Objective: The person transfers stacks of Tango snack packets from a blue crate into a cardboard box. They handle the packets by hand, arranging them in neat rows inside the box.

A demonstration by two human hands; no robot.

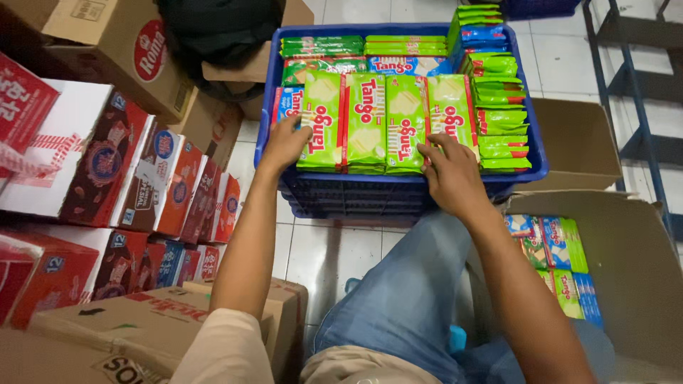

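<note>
Where the floor meets the left edge of the view, red and brown cartons (121, 181) stand in rows, with brown cardboard boxes (149, 327) below them near the bottom edge. A blue plastic crate (398, 195) sits on the tiled floor (334, 252) at centre, filled with flat wafer packs.

The left hand (283, 142) rests at the crate's front left corner, fingers spread and pressed against the left side of the leftmost green wafer pack (321, 121). It touches the pack but is not closed around it. A blue wafer pack (287, 103) lies just behind the hand.

Four green wafer packs lie side by side along the crate's front edge, forming one row (384, 121). More green packs (363, 46) lie flat toward the back edge, and a stack of green packs (501, 121) stands on edge along the right wall.

The right hand (452, 174) lies at the crate's front edge, fingers extended and loose, fingertips (434, 149) touching the lower right end of the row. It grasps nothing.

At the right edge, an open cardboard box (626, 270) holds further green and blue packs (562, 263).
</note>
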